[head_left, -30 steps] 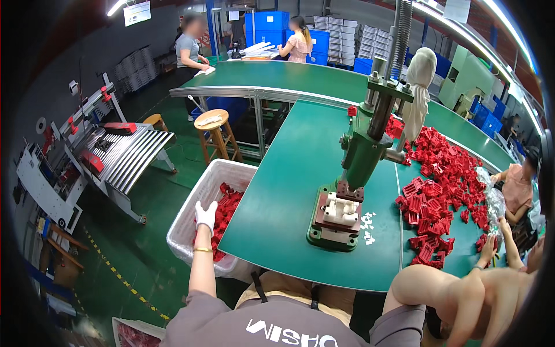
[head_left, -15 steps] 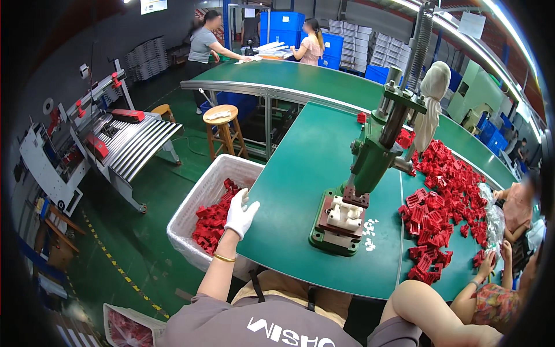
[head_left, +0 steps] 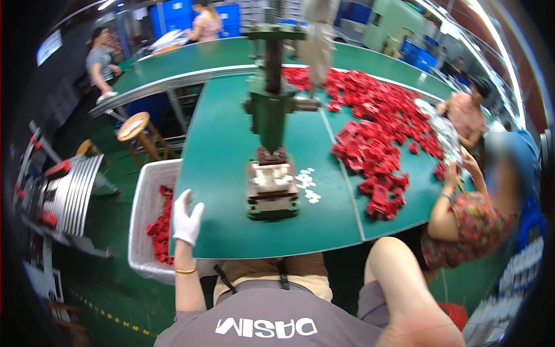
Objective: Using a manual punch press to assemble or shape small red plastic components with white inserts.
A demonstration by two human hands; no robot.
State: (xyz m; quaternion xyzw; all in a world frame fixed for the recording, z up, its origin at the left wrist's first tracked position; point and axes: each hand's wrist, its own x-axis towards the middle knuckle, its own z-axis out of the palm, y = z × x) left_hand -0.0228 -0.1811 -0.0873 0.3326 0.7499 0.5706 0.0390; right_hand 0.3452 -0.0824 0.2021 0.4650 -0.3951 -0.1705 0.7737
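My left hand point(head_left: 188, 220), in a white glove, is raised at the table's left edge beside the white basket point(head_left: 139, 231). Its thumb stands apart from the fingers, and nothing is in it. Red plastic parts point(head_left: 160, 231) lie inside that basket. To the right of the hand, a green hand press point(head_left: 270, 115) stands on the green table point(head_left: 225, 231), with a white fixture block point(head_left: 272, 178) under its ram. Small white pieces point(head_left: 307, 185) are scattered beside the press. My right arm point(head_left: 399, 283) is bent with its elbow forward, and the right hand is out of view.
A large heap of red parts point(head_left: 370, 139) covers the table's right side. Nearby on the right, a co-worker in a floral top point(head_left: 474, 222) handles something beside clear plastic wrap point(head_left: 444, 130). A wooden stool point(head_left: 136, 127) and a roller machine point(head_left: 72, 191) stand left. Other people are farther back.
My view has swung to the right, so the press now appears nearer the middle. My left hand stays open by the basket, its fingers pointing more upward. The co-worker shows more fully.
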